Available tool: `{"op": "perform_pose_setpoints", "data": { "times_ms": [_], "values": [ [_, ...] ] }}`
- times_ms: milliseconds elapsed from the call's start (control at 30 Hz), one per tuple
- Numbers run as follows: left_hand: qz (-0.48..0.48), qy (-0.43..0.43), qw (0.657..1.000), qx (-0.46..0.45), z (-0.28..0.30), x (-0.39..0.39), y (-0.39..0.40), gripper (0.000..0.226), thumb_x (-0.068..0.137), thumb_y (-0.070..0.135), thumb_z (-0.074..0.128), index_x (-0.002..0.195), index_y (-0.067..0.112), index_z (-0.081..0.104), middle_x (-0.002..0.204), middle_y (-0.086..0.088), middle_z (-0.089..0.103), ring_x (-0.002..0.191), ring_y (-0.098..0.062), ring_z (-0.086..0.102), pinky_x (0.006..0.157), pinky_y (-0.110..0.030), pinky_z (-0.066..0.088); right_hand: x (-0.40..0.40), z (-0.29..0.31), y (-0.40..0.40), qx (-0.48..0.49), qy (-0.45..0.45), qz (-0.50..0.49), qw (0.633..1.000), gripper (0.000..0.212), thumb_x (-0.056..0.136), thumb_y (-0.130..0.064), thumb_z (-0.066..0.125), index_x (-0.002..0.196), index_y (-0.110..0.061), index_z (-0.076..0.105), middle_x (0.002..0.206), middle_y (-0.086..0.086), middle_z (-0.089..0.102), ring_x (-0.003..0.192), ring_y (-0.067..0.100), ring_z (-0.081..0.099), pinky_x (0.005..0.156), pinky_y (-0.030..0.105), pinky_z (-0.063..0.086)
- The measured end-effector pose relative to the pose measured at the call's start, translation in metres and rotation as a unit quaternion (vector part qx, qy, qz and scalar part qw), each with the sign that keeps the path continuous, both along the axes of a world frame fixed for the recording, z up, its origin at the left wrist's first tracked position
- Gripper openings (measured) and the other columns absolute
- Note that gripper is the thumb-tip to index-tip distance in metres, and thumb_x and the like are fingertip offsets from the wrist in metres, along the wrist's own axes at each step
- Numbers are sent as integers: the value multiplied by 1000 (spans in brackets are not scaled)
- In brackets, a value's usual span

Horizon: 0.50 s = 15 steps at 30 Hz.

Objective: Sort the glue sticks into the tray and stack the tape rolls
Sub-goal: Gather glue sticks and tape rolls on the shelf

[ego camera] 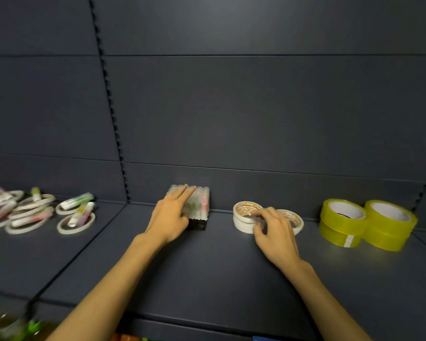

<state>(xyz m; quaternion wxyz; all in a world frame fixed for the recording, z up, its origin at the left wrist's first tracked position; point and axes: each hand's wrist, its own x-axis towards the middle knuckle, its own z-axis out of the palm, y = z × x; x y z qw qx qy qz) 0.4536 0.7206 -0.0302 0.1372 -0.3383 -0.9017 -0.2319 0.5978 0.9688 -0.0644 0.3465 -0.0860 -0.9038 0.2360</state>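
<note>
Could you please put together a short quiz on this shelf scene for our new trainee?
1. True or false: the yellow tape rolls stand at the right end of the shelf, in two stacks.
2. What does the left hand rest on? A) a white tape roll B) the clear tray of glue sticks C) the bare shelf
3. Fill in: the right hand has its fingers on the ____ tape rolls.

Key
1. True.
2. B; its straight fingers lie across the top of the tray.
3. White; the loose glue sticks lie far left among more thin rolls.
</note>
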Motion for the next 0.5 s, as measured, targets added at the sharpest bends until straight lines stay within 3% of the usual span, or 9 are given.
{"op": "perform_pose_setpoints", "data": {
  "times_ms": [133, 233, 367, 500],
  "values": [
    [32, 26, 999, 27, -6, 16, -59, 66, 84, 13, 60, 146, 31, 45, 153, 7, 43, 140, -18, 38, 110, -37, 36, -13, 16, -51, 5, 13, 82, 997, 23, 84, -12, 61, 104, -21, 67, 105, -8, 64, 100, 13, 58, 88, 28, 45],
    [52, 25, 998, 28, -10, 23, -111, 58, 83, 23, 56, 141, 31, 50, 145, 8, 51, 132, -20, 46, 106, -41, 41, -27, 24, -97, 22, -7, 127, 992, 21, 88, -16, 61, 106, -24, 66, 103, -10, 62, 98, 12, 58, 85, 29, 46],
    [81, 24, 996, 35, -10, 26, -180, 53, 86, 22, 61, 138, 28, 54, 143, 6, 52, 130, -21, 48, 104, -36, 42, -49, 27, -164, 24, -31, 171, 985, 20, 89, -17, 62, 107, -24, 67, 104, -13, 63, 97, 8, 57, 81, 23, 42],
    [110, 16, 994, 13, -10, 25, -252, 50, 91, 28, 60, 140, 34, 51, 149, 10, 46, 137, -19, 42, 102, -43, 42, -74, 23, -239, 31, -54, 213, 975, 18, 93, -21, 59, 110, -25, 64, 108, -13, 60, 103, 10, 57, 90, 31, 48]
  ]
}}
